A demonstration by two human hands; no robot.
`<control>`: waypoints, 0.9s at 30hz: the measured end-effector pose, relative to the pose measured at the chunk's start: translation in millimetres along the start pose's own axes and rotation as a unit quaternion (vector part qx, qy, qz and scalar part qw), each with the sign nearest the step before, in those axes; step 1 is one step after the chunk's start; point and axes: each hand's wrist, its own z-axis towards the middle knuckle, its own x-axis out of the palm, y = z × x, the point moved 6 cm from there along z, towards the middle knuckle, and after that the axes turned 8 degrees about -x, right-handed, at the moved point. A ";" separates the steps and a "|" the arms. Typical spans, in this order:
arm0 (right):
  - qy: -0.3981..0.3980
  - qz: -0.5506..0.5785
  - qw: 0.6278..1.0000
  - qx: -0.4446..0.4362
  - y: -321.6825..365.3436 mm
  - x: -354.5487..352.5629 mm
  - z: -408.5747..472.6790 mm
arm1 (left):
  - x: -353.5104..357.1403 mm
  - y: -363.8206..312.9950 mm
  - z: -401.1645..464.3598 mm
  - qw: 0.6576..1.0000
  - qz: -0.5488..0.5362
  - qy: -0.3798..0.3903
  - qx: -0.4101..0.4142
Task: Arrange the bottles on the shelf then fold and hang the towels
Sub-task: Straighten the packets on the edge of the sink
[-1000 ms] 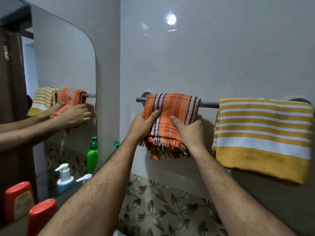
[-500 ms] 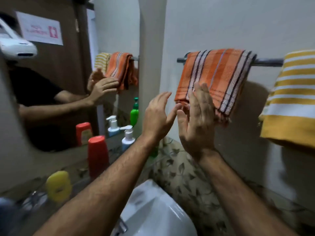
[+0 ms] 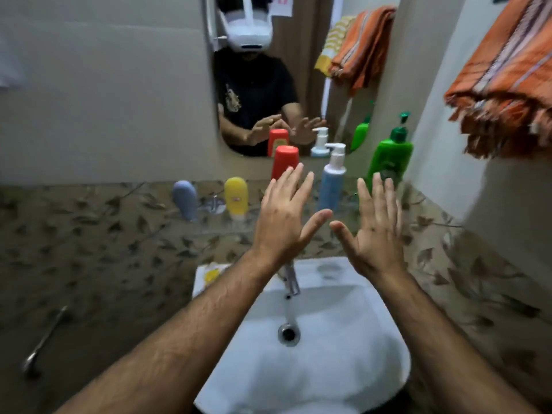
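In the head view, both hands are hovering empty above the white sink (image 3: 301, 369), palms facing away. The left hand (image 3: 282, 222) is holding its fingers (image 3: 294, 182) spread and pointing up toward the far wall; the right hand (image 3: 375, 234) is doing the same with its fingers (image 3: 378, 189) fanned apart, and the two thumbs are nearly meeting between them without touching.

Beyond the hands, the bottles are standing in a row along the shelf (image 3: 215, 227) under the mirror (image 3: 268, 70), each with its long axis upright. From left to right, a blue-grey tube (image 3: 185, 200) and a yellow tube (image 3: 236, 195) are resting cap-down, a red bottle (image 3: 285, 161) is sitting partly behind the left hand, a blue pump bottle (image 3: 331, 183) is pointing its white nozzle leftward, and a green pump bottle (image 3: 389, 158) is standing at the far right, in the corner.

The orange striped towel (image 3: 504, 85) is hanging at the upper right, its stripes running down and left, its fringed edge dangling lowest. A tap (image 3: 291, 280) is leaning over the basin, with what may be a thin stream of water below it; blur makes that uncertain
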 end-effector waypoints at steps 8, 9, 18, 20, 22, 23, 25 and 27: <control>0.166 0.070 0.983 -0.040 58.7 101.3 -66.0 | -11.2 102.6 -136.6 0.971 0.161 0.116 -0.137; 0.181 0.076 0.979 -0.048 67.7 111.9 -72.6 | -13.3 113.2 -149.8 0.965 0.172 0.128 -0.151; 0.311 0.090 0.944 -0.070 123.8 214.8 -128.2 | -13.6 199.7 -222.3 0.912 0.235 0.244 -0.230; 0.342 0.078 0.935 -0.053 132.2 233.7 -134.2 | -9.1 218.2 -233.4 0.902 0.239 0.269 -0.238; 0.357 0.068 0.931 -0.038 139.5 245.4 -134.7 | -3.4 234.8 -239.9 0.892 0.240 0.293 -0.245; 0.361 0.060 0.930 -0.031 141.8 251.7 -133.5 | -0.1 243.0 -240.6 0.888 0.238 0.304 -0.249; 0.366 0.053 0.929 -0.010 142.6 264.1 -129.0 | 7.8 258.1 -238.4 0.883 0.234 0.317 -0.256; 0.361 0.060 0.930 0.025 137.6 275.3 -122.9 | 17.1 269.1 -233.7 0.878 0.235 0.327 -0.259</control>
